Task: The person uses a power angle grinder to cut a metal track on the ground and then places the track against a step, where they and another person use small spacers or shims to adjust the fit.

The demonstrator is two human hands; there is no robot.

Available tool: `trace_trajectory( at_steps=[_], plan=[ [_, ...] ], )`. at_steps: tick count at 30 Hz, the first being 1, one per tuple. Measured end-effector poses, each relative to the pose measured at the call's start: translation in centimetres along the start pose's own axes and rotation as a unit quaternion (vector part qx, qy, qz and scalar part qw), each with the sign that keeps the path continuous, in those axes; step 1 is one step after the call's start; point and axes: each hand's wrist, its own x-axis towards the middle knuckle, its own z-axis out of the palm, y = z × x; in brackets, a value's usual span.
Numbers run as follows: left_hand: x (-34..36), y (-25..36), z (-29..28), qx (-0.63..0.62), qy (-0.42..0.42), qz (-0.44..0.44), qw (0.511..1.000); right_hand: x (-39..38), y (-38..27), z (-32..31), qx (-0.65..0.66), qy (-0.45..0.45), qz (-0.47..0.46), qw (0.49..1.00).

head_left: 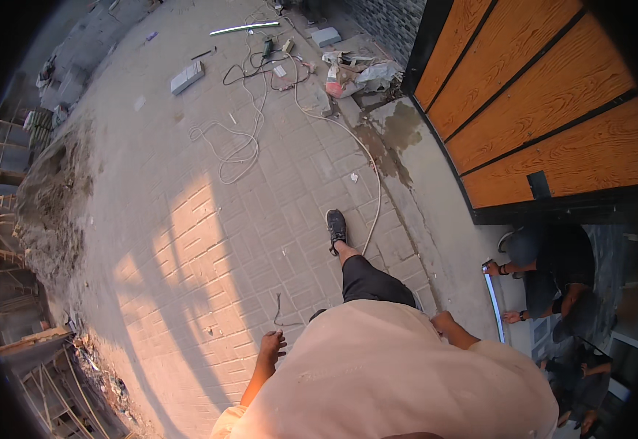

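My left hand [273,345] hangs beside my body at the lower middle, fingers loosely bent and a little apart, nothing visible in it. Just past it, a short dark strand [279,309] lies on the paving. On the other side, my right hand [445,323] hangs at my waist, partly covered by my pale shirt; its fingers are hidden. One dark shoe [337,228] shows ahead of me on the bricks. To my right, a crouching person in dark clothes [564,260] has both hands at a long shiny strip [494,301].
A pale cable [371,161] snakes over the paving to a power tool [267,48]. Blocks [187,77], a metal strip [244,28] and torn sacks [363,76] lie ahead. A wood-patterned gate [546,124] stands right. Sand [51,197] is heaped left. Another person [582,377] is lower right.
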Motion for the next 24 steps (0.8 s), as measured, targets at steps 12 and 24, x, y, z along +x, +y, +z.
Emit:
trace_trajectory(
  at_steps=[12, 24],
  plan=[
    [0.7, 33.9, -16.7, -0.227, 0.167, 0.168, 0.945, 4.1, -60.0, -15.9, 0.172, 0.114, -0.363, 0.909],
    [19.8, 36.3, -27.0, 0.096, -0.007, 0.009, 0.995, 2.2, -77.2, -16.8, 0.268, 0.143, -0.204, 0.931]
  ],
)
